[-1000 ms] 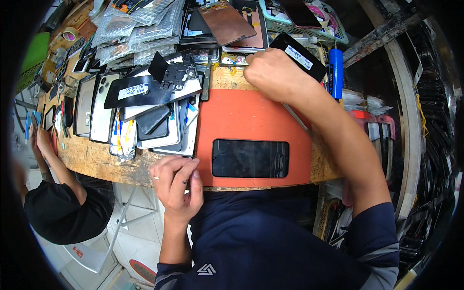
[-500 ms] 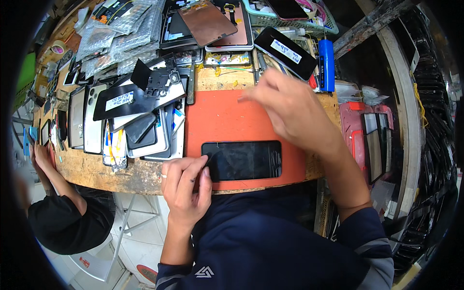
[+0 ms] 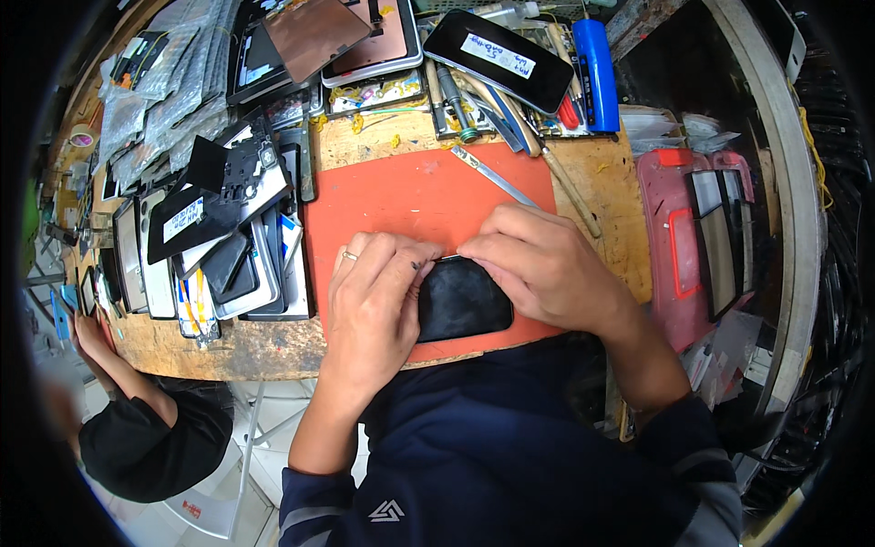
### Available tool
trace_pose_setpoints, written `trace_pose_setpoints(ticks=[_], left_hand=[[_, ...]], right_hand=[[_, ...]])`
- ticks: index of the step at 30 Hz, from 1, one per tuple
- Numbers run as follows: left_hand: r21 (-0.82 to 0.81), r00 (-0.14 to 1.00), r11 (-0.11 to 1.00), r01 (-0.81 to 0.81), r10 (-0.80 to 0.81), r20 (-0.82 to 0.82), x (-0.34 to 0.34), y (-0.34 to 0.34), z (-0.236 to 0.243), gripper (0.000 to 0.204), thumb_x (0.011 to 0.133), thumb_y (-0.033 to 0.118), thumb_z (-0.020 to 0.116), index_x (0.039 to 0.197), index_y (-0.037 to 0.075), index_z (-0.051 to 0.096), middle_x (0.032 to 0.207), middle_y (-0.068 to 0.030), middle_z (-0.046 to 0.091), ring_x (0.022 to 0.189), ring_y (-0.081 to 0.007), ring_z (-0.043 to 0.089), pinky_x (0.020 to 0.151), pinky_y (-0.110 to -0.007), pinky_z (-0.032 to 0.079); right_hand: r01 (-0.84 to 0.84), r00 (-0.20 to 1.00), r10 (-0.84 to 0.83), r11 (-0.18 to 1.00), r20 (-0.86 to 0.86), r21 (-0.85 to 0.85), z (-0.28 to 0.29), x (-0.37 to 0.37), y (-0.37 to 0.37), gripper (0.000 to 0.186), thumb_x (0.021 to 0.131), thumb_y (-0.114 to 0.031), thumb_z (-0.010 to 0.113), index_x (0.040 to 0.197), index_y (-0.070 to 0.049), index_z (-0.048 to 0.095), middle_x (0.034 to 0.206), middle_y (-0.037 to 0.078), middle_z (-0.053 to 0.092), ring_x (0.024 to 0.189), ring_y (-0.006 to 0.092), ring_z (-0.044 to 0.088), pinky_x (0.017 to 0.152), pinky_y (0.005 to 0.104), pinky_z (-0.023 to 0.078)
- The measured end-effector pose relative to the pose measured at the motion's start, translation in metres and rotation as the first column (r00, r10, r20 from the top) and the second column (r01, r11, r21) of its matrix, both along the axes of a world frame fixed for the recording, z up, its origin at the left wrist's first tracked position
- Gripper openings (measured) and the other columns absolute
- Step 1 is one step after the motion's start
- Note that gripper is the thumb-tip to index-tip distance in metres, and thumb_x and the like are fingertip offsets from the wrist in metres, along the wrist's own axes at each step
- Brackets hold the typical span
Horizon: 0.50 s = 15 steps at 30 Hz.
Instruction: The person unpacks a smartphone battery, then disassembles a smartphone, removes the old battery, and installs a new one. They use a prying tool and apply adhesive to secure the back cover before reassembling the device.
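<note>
A black phone [image 3: 465, 305] lies screen up on the orange mat [image 3: 374, 201]. At its far edge my left hand [image 3: 374, 287] and my right hand [image 3: 542, 264] meet, thumbs and forefingers pinched close together. What sits between the fingertips, if anything, is too small to make out. The left hand covers the phone's left end. Just beyond my right hand, a thin metal blade [image 3: 492, 173] lies slanted on the mat, its near end reaching toward the knuckles.
Stacked phones and parts [image 3: 246, 246] crowd the left, with bubble-wrapped packets [image 3: 173, 100] behind. Several tools [image 3: 488, 109], a labelled black phone [image 3: 501, 59] and a blue cylindrical device [image 3: 595, 77] stand at the back right. A pink case [image 3: 670, 246] is right; a co-worker's arm [image 3: 137, 374] is left.
My right hand has come down from above the mat to the phone's far edge. My left hand has shifted to that edge too. The view has moved, and the blade and tools now show.
</note>
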<state>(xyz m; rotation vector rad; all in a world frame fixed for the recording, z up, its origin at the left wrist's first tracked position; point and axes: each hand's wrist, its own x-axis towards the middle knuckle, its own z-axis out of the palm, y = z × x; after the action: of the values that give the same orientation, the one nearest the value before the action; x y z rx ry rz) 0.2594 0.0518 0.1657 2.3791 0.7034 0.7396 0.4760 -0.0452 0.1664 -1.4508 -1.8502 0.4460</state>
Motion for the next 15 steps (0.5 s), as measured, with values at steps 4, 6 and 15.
trace_pose_setpoints(ticks=[4,6,15], left_hand=[[0.005,1.0,1.0,0.008,-0.008,-0.025,0.002,-0.001,-0.002,0.019,0.088,-0.002,0.079,0.106,0.004,0.078,0.096,-0.0079,0.07,0.089,-0.0303,0.064,0.081,-0.042,0.049],[0.0,0.999,1.0,0.011,-0.011,-0.035,0.003,-0.001,-0.002,0.018,0.088,-0.001,0.08,0.105,0.004,0.078,0.096,-0.0077,0.07,0.089,-0.03,0.063,0.08,-0.042,0.048],[0.119,0.993,0.992,0.049,-0.035,-0.116,0.004,-0.004,0.007,0.017,0.085,-0.003,0.081,0.1,0.003,0.077,0.089,-0.0108,0.069,0.083,-0.031,0.065,0.077,-0.041,0.049]], right_hand=[[0.003,1.0,-0.004,0.999,0.023,0.049,-0.005,-0.002,0.0,0.019,0.089,0.0,0.074,0.107,-0.001,0.074,0.094,0.011,0.061,0.085,0.0316,0.068,0.074,0.0429,0.057],[0.004,1.0,-0.006,0.998,0.023,0.064,-0.006,-0.002,0.0,0.017,0.089,0.0,0.073,0.106,-0.001,0.074,0.093,0.01,0.061,0.085,0.0305,0.067,0.074,0.0423,0.057],[0.003,0.99,-0.027,0.986,0.141,0.168,-0.008,-0.008,-0.003,0.013,0.086,0.0,0.079,0.098,0.001,0.077,0.085,0.007,0.064,0.072,0.0243,0.063,0.059,0.0367,0.05]])
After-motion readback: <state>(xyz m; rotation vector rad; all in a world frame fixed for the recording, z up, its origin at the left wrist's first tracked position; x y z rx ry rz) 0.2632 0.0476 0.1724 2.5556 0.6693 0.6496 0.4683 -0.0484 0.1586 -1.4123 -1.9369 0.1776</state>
